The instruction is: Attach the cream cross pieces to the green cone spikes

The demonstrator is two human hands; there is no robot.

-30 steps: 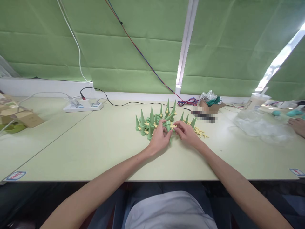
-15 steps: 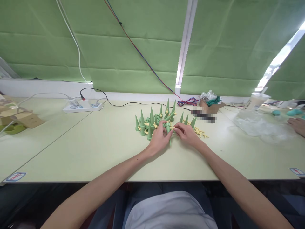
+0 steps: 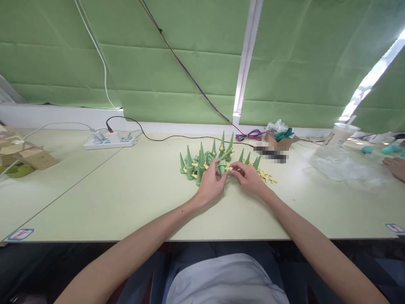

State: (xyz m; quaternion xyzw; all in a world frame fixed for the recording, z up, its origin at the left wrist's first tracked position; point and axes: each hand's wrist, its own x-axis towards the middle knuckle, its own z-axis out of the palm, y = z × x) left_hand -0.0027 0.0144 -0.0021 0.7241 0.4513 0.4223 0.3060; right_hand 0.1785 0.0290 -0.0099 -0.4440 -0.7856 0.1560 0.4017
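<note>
My left hand (image 3: 210, 185) is closed around a green watering spike (image 3: 222, 167), its tip pointing down toward me. In my right hand (image 3: 249, 178), thumb and fingertips pinch a small yellow valve (image 3: 228, 169) at the side of that spike. How far the valve sits in the spike is hidden by my fingers. Just beyond my left hand stands a cluster of green spikes (image 3: 201, 162), many upright with yellow valves on them. More spikes (image 3: 241, 156) stand behind my right hand. Loose yellow valves (image 3: 267, 175) lie in a small pile to its right.
A white power strip (image 3: 110, 142) lies at the back left, its black cable running along the table. Cardboard boxes (image 3: 36, 157) stand far left. Behind on the right is an open carton (image 3: 280, 141). Farther right are a cup (image 3: 340, 134), a plastic bag (image 3: 344, 162) and another person's hand (image 3: 395, 167).
The held spike has tilted slightly, and its tip shows less below my left hand. Both hands stay in nearly the same place, still on the spike and valve.
</note>
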